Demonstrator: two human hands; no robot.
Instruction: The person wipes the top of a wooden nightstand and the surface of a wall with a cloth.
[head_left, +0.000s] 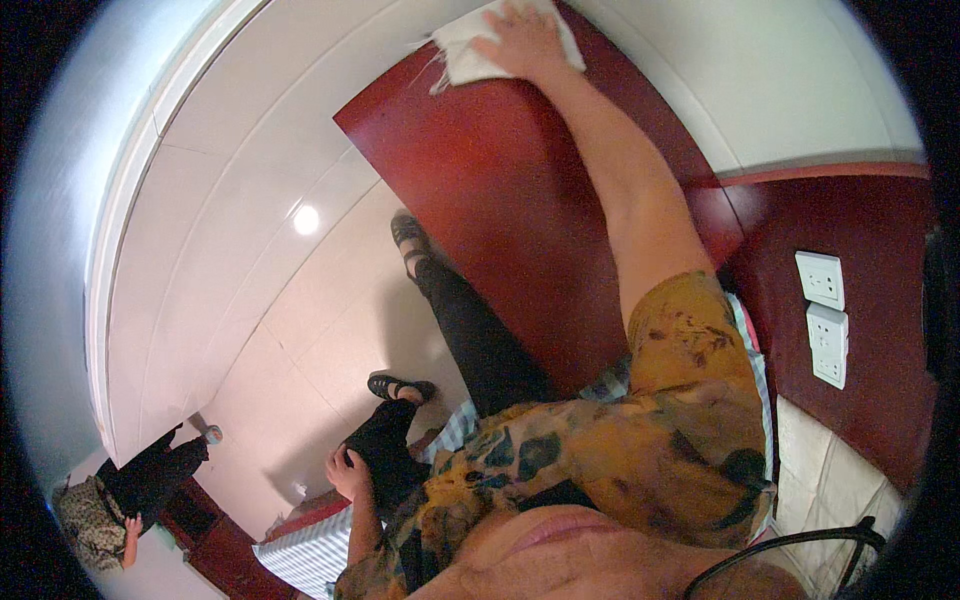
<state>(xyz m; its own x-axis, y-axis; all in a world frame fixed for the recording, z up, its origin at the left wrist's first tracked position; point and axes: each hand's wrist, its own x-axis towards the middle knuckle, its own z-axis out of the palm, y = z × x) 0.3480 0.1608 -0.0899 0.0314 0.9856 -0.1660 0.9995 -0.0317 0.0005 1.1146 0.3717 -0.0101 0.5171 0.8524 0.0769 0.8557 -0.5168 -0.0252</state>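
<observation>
My right arm stretches far forward, and my right hand (525, 39) lies flat on a white cloth (476, 56) with its fingers spread. Loose threads hang from the cloth's left edge. Beneath it is a glossy dark red wooden surface (480, 180), with the cloth near its far end. My left hand (351, 472) rests on my knee in black trousers, and I see nothing in it; its fingers are a little bent. I sit on a blue-and-white checked sheet (311, 551).
A dark red panel (885, 300) at right carries white wall sockets (827, 345). Pale tiles cover the floor (300, 360), and a white wall (810, 90) bounds the red surface. At lower left another person (94, 517) in black trousers is beside red furniture (217, 547).
</observation>
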